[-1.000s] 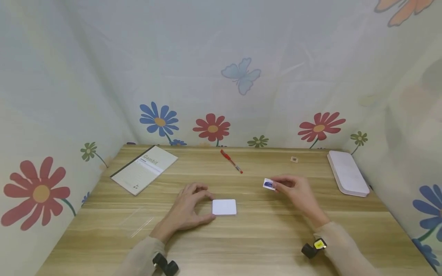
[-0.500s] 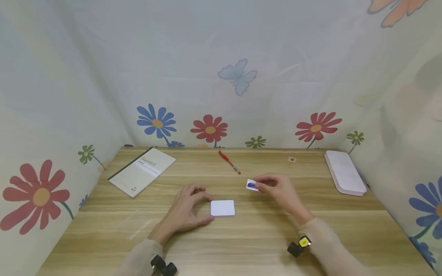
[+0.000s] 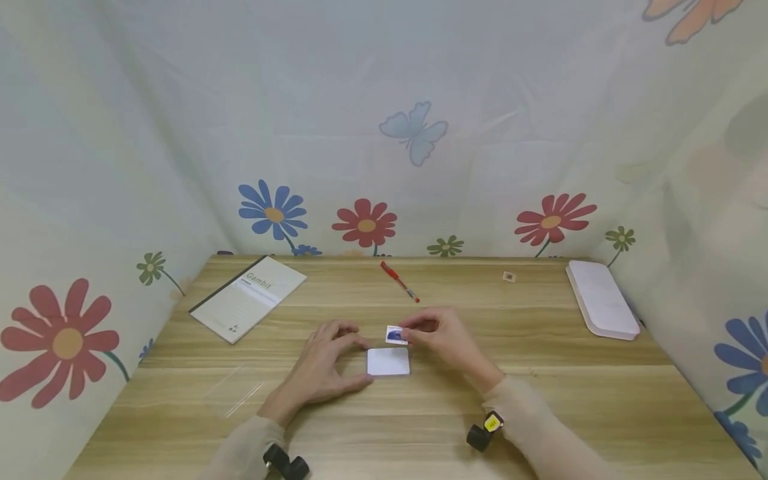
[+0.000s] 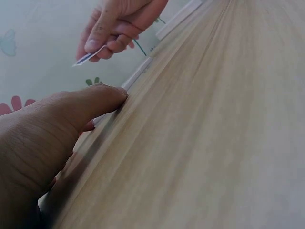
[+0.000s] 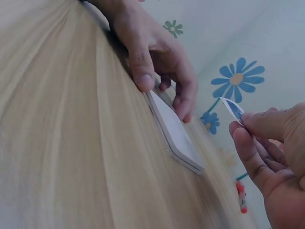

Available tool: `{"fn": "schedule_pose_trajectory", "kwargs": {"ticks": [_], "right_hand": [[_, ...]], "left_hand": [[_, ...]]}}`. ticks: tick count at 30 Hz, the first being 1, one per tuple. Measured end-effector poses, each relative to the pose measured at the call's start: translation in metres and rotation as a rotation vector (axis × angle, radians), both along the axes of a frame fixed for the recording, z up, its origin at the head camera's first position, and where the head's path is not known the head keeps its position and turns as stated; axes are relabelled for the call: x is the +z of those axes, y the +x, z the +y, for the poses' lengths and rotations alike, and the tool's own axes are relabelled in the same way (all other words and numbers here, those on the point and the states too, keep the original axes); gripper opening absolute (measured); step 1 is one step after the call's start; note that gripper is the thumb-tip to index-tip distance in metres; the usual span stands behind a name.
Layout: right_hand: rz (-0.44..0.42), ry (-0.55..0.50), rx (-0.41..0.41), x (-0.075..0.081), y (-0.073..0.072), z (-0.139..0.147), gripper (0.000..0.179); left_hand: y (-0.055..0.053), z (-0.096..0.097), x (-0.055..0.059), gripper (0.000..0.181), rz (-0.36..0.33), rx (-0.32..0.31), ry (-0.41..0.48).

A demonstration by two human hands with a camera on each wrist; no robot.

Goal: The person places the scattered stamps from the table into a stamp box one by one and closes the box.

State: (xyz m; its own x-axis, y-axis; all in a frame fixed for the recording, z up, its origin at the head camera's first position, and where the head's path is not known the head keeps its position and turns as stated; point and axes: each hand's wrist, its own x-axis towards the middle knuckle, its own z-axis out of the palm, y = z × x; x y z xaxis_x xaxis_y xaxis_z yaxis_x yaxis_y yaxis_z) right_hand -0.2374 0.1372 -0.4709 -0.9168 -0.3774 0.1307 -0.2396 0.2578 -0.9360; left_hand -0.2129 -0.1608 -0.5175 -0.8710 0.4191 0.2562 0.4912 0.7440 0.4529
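Flat on the table lies a small white rectangular slab (image 3: pixel 388 362) with rounded corners; from the side, in the right wrist view, a seam runs along its edge. My left hand (image 3: pixel 324 367) holds it at its left end, thumb and forefinger at the two near corners. Between thumb and fingers my right hand (image 3: pixel 443 341) pinches a small stamp-like card (image 3: pixel 393 335) with a white border and a blue picture. That card is raised off the table just beyond the slab's far edge, its right end hidden by the thumb.
A notebook (image 3: pixel 249 299) lies at the back left, a red pen (image 3: pixel 400 281) at the back middle. Further right are a tiny stamp-like piece (image 3: pixel 509 277) and a white flat case (image 3: pixel 602 300). Clear plastic (image 3: pixel 234 392) lies left of my left hand. A printed curtain (image 3: pixel 336 133) surrounds the table.
My right hand has moved left with the stamp-like card, from well right of the white slab to just beyond its far edge. The left hand has stayed at the slab.
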Motion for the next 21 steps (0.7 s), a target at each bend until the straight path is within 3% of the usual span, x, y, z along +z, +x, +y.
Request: {"fn": "schedule_pose_trajectory", "kwargs": {"ticks": [11, 21], "right_hand": [[0.032, 0.069, 0.033, -0.013, 0.008, -0.024, 0.009], [0.154, 0.19, 0.073, -0.018, 0.014, -0.031, 0.006]], "left_hand": [[0.001, -0.001, 0.002, 0.055, -0.004, -0.011, 0.016], [0.0, 0.0, 0.001, 0.056, -0.008, -0.015, 0.015]]}}
